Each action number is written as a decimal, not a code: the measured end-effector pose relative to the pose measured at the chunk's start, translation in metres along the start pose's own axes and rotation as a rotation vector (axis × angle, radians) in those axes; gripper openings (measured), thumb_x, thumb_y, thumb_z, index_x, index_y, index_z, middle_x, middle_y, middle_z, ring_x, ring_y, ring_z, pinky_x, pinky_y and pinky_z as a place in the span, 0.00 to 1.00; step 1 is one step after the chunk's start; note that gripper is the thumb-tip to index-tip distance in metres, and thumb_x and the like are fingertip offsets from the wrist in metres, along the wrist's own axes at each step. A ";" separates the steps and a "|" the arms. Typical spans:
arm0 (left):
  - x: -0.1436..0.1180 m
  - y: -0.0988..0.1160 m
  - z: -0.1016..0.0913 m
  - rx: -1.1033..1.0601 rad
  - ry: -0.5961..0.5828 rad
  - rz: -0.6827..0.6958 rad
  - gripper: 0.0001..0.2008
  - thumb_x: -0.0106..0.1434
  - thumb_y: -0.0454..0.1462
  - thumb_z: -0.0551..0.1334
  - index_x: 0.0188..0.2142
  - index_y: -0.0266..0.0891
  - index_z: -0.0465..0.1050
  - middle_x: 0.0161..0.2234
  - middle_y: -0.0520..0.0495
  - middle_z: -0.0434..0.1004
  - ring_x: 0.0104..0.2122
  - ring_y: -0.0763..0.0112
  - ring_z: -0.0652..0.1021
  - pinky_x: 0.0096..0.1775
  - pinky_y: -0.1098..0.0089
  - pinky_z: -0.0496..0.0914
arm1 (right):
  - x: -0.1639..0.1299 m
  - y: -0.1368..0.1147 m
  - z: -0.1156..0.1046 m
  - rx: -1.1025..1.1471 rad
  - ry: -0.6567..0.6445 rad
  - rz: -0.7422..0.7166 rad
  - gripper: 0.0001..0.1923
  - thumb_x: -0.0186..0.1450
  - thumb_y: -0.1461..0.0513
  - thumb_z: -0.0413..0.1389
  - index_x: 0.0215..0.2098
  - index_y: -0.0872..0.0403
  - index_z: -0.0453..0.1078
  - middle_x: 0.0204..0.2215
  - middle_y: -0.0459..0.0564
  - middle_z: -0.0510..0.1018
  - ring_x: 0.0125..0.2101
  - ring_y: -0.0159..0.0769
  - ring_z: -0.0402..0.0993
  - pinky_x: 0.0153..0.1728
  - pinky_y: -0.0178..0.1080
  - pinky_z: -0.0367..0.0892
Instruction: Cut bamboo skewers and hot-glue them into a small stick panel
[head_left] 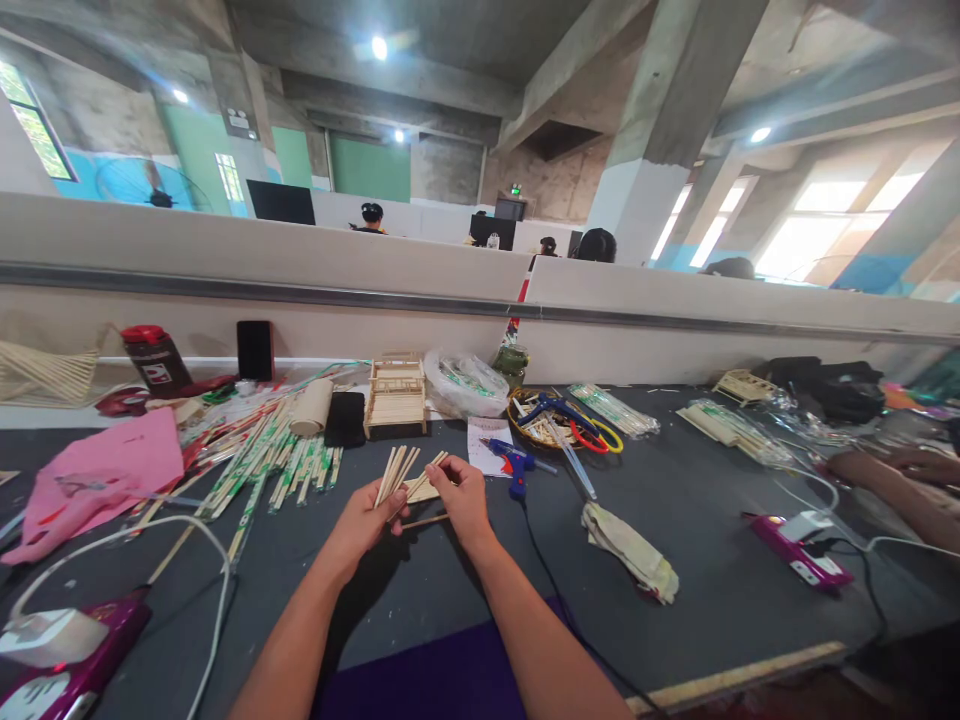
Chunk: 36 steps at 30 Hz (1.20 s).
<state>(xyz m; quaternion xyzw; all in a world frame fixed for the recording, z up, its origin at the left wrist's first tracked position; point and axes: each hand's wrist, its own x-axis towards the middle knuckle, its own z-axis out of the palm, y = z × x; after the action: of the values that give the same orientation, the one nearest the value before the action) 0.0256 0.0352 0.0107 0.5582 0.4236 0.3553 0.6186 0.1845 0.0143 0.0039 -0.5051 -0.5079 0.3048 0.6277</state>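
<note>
- Power strip (pixel 56 640) at 8 o'clock: glossy magenta plastic with a white plug, a white cable looping off it.
- Pink cloth (pixel 101 480) at 9 o'clock: soft, crumpled, lying on the dark grey table (pixel 712 560).
- Chopsticks (pixel 270 460) at 10 o'clock: thin pale sticks in green-and-white paper sleeves, scattered in a loose fan.
- Left hand (pixel 367 520), near centre: fingers curled, gripping a fanned bunch of sticks (pixel 396 472), slim, straight, pale wood, their tips pointing up toward 12 o'clock.
- Right hand (pixel 459 500), just beside the left: fingers pinched on the right-hand sticks of the same cluster; one more stick lies flat on the table beneath both hands.
- Stick frame (pixel 395 395) at 12 o'clock: a small boxy rack of pale slats.
- Glue gun (pixel 512 464) at 1 o'clock: blue plastic, lying on its side, black cord trailing toward the table edge.
- Basket (pixel 525 415) at 1 o'clock: round, woven, holding scissors with blue and red handles.
- Glove (pixel 634 555) at 3 o'clock: limp, cream-coloured fabric.
- Another person's arm (pixel 900 490) at far right, resting on the table.
</note>
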 end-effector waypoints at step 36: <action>0.006 -0.005 -0.016 -0.213 0.355 0.018 0.26 0.45 0.51 0.69 0.36 0.33 0.73 0.24 0.49 0.74 0.15 0.82 0.65 0.14 0.81 0.49 | 0.028 0.002 -0.058 0.242 0.423 0.113 0.22 0.59 0.44 0.53 0.28 0.56 0.67 0.16 0.40 0.69 0.11 0.22 0.53 0.13 0.29 0.47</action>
<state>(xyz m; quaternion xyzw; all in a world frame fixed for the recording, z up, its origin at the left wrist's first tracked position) 0.0127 0.0465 0.0047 0.4220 0.4810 0.4962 0.5868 0.2476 0.0210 0.0128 -0.5064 -0.2958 0.2855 0.7579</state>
